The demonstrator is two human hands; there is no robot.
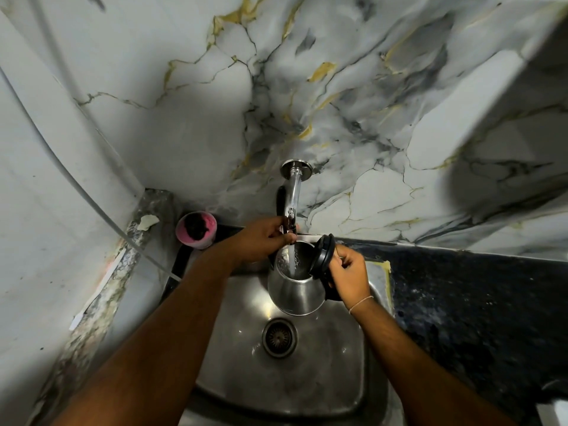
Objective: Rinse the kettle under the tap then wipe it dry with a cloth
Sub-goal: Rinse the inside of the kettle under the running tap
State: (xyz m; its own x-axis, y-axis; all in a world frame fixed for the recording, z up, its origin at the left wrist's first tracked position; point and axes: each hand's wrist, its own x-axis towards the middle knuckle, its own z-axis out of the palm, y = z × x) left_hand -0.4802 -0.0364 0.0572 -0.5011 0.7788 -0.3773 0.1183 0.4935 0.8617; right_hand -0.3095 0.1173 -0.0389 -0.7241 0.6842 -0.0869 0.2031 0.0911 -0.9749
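Two hands: both engaged, one on the water source, one on the vessel.
Left hand (pixel 266 238): fingers curled shut around the end of the tap (pixel 292 198), at the spout outlet; probably on the valve to regulate flow, though the control itself is hidden under the fingers.
Right hand (pixel 347 272): closed on the kettle's black handle, at the kettle's right side; holds the body off the sink floor.
Kettle (pixel 295 290): stainless steel, roughly upright, mouth up, held above the sink (pixel 307 370) directly beneath the tap. Position puts the open mouth under the stream.
Lid (pixel 324 255): black, hinged open and tipped back toward the right hand, so it clears the opening for the water.
Water (pixel 292 259): a running column falls from the tap into the kettle's interior; fill level cannot be read.
Drain (pixel 279 337): open strainer below and in front of the kettle; spill would go straight down.
Pink cup (pixel 196 229): stands on the desk corner left of the tap, apart from the hands, dark contents inside.
Desk (pixel 461 290): dark speckled surface right of the sink.
Cloth: none visible.
Stage (judgement): rinse in progress; wiping not yet begun.
Risk (judgement): a filling kettle grows heavy on a single-hand grip.
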